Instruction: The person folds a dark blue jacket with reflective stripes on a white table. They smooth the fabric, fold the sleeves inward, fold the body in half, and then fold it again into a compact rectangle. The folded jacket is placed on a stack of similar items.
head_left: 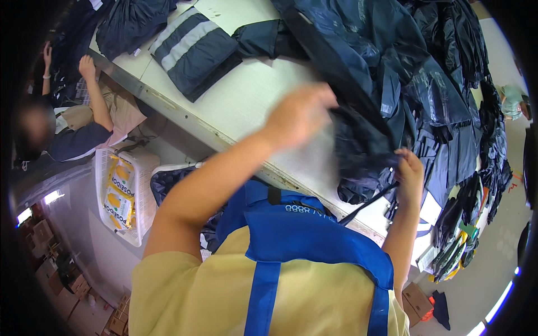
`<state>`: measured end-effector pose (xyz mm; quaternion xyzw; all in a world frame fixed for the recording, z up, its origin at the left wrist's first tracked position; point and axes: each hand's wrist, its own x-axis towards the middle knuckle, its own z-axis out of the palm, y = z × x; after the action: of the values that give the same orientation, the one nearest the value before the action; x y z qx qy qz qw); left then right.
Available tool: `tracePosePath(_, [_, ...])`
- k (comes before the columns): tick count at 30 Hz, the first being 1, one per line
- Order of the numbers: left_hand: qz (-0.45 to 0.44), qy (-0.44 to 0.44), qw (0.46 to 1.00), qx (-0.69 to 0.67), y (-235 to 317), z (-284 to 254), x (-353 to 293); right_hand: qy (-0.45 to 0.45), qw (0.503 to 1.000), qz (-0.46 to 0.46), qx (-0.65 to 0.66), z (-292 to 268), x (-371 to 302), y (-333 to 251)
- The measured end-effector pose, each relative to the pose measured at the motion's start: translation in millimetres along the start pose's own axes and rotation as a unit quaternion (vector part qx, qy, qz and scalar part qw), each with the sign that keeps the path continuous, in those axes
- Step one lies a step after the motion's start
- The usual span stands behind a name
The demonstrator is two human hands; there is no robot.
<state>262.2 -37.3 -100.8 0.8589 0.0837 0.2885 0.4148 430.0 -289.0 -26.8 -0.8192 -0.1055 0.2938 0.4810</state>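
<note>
My left hand (297, 116) is raised over the pale table (252, 89), smeared by motion, so its fingers cannot be read. My right hand (411, 171) is closed on the edge of a dark navy garment (364, 137); a thin dark strap hangs below that hand. The garment stretches away from me across the table, its sleeve or long panel lying near my left hand. Behind it rises a heap of dark, shiny jackets (431, 95). To the left lies a folded dark garment with grey reflective bands (193, 53).
Another person's hand (87, 67) reaches to the table's far left edge. A white plastic basket (140, 232) with yellow-and-white packets stands below the table at left. More dark garments (493, 140) hang at right. A cardboard box (417, 302) sits low at right.
</note>
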Motion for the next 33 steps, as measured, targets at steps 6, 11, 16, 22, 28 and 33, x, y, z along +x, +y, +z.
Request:
tracePosePath(6, [-0.177,-0.062,0.853,0.488,-128.1,-57.8,66.9,0.03,0.996,0.046,0.074,-77.6,35.1,53.4])
tracePosePath(11, [-0.268,-0.14,0.937,0.175,-66.0,-70.9,89.2,0.174,0.978,-0.078,0.09,-48.0,12.0,4.2])
tracePosePath(16, [-0.357,-0.054,0.777,-0.516,25.9,-73.4,21.4,0.036,0.961,-0.205,0.182,20.9,-33.9,-50.2])
tracePosePath(22, [-0.38,-0.052,0.748,-0.542,76.9,-62.6,-23.7,-0.212,0.969,-0.046,0.121,114.1,-27.5,-57.4])
tracePosePath(28, [-0.105,-0.051,0.954,-0.274,89.3,-64.4,-27.3,-0.238,0.924,-0.103,0.281,133.6,-15.4,-7.9])
tracePosePath(33, [-0.245,0.004,0.885,-0.395,106.1,-45.1,-18.5,-0.235,0.642,0.213,0.698,118.4,-32.9,-24.4])
